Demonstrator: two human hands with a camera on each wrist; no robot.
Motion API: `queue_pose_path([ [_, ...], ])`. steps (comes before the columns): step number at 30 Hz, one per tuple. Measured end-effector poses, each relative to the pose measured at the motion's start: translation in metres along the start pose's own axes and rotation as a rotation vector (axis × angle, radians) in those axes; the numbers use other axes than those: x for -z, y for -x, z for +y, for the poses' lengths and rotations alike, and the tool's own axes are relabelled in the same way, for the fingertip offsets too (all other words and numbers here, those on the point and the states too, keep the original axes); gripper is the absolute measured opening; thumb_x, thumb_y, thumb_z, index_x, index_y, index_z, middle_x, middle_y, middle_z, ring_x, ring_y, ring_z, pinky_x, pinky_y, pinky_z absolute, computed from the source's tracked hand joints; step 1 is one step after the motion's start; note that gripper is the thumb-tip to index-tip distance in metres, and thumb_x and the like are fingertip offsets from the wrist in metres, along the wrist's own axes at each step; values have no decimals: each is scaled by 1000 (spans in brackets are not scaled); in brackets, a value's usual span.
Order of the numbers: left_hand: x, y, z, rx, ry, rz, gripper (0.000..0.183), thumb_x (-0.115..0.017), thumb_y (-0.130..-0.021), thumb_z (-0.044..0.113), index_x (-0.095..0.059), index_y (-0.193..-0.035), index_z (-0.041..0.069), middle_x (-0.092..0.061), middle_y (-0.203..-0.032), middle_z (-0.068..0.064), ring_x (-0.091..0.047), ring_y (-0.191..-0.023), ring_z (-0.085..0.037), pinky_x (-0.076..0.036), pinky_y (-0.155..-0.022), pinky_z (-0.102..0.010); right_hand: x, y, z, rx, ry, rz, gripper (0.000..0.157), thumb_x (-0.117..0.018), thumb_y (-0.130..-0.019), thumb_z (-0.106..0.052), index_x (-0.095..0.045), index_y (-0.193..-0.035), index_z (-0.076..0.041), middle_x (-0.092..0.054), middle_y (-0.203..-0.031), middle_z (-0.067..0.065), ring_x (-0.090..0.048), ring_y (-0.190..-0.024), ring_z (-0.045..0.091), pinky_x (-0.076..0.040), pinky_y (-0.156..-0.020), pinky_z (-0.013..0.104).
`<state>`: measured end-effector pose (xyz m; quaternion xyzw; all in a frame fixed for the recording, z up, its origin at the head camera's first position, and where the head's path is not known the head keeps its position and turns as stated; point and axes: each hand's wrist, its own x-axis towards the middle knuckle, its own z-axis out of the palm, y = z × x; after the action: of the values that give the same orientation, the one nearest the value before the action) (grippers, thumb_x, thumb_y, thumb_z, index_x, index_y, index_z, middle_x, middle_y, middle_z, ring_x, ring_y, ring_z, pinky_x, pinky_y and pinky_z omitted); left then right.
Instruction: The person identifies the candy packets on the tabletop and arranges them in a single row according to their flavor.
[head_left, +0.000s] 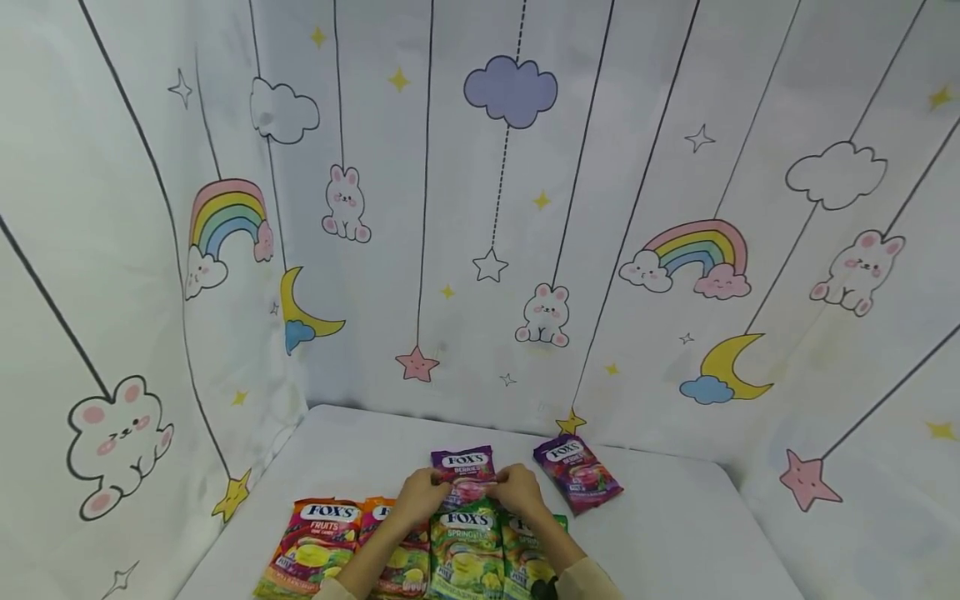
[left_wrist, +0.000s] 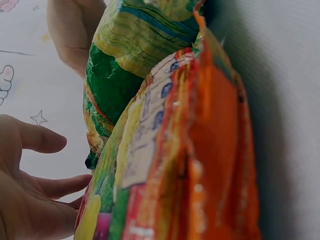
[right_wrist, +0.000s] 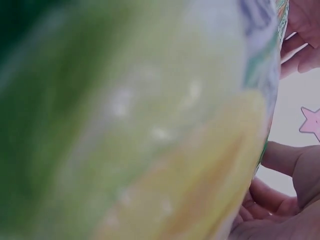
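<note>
In the head view both hands are at a purple candy bag [head_left: 465,467] marked FOX'S Berries. My left hand [head_left: 422,496] grips its left side, and my right hand [head_left: 519,490] grips its right side. Just in front lies a green spring tea candy bag [head_left: 467,554], overlapping the purple bag's lower edge in this view. In the left wrist view, an orange fruits candy bag [left_wrist: 165,165] hides part of the left hand [left_wrist: 35,185]. A green bag fills most of the right wrist view, with the right hand [right_wrist: 285,195] partly behind it.
Another purple berries bag [head_left: 577,473] lies tilted at the back right. Two orange fruits bags, one on the far left [head_left: 315,546] and one beside it [head_left: 395,558], lie on the white table [head_left: 675,533]. A second green bag [head_left: 525,554] is under the right forearm. Printed white cloth walls surround the table.
</note>
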<state>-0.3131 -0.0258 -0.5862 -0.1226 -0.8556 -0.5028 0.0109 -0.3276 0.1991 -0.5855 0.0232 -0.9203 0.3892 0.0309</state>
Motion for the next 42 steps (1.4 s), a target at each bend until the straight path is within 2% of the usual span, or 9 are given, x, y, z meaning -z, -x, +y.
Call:
queue_pose_path([
  [2, 0, 0, 1, 7, 13, 1, 36, -66, -97, 17, -68, -118, -12, -71, -102, -17, -66, -88, -28, -56, -75, -47, 0, 1, 0, 1, -10, 9, 30, -85, -85, -12, -76, -107, 6, -75, -93, 13, -68, -73, 20, -59, -68, 41],
  [7, 0, -1, 1, 29, 29, 11, 34, -65, -97, 17, -69, -117, -10, -71, -97, -13, -63, -82, -22, -54, -69, -40, 1, 2, -2, 4, -27, 22, 26, -83, -86, -10, -76, -105, 6, -75, -88, 11, -68, -72, 21, -59, -68, 43],
  [14, -2, -5, 1, 26, 29, 33, 38, -65, -97, 17, -68, -121, -12, -72, -110, -21, -66, -93, -27, -57, -78, -47, 5, 0, -1, 17, -41, 39, 25, -83, -86, -8, -77, -106, 6, -76, -87, 11, -70, -74, 22, -60, -72, 46],
  [19, -1, -7, 3, 28, 34, 36, 39, -65, -97, 16, -67, -123, -12, -71, -112, -22, -66, -93, -28, -57, -80, -48, 5, -3, 1, 20, -67, 36, 25, -82, -86, -7, -76, -107, 6, -75, -86, 10, -69, -71, 19, -59, -66, 40],
  [24, 0, -9, 9, 32, 41, 44, 41, -64, -98, 17, -66, -126, -12, -70, -115, -24, -67, -100, -34, -57, -85, -52, 7, -5, 0, 15, -104, 37, 24, -81, -87, -7, -76, -107, 5, -74, -86, 8, -67, -73, 19, -57, -63, 37],
  [30, 1, -11, 15, 57, 58, 50, 44, -64, -99, 17, -62, -131, -14, -68, -120, -28, -67, -99, -32, -58, -80, -47, 10, -8, -2, 38, -128, 34, 29, -82, -89, -11, -75, -112, 6, -74, -91, 10, -68, -75, 20, -58, -65, 37],
  [35, 1, -13, 17, 39, 58, 47, 46, -64, -100, 18, -60, -133, -14, -66, -123, -29, -67, -99, -32, -58, -78, -45, 14, -9, -1, 62, -146, 41, 28, -80, -91, -10, -75, -114, 6, -75, -98, 14, -70, -82, 23, -59, -67, 38],
  [42, 4, -18, 22, 5, 65, 75, 47, -66, -100, 18, -60, -133, -15, -63, -128, -32, -67, -108, -41, -59, -85, -51, 18, -13, -5, 91, -148, 75, 25, -80, -90, -9, -76, -112, 3, -75, -97, 14, -70, -77, 21, -58, -62, 35],
])
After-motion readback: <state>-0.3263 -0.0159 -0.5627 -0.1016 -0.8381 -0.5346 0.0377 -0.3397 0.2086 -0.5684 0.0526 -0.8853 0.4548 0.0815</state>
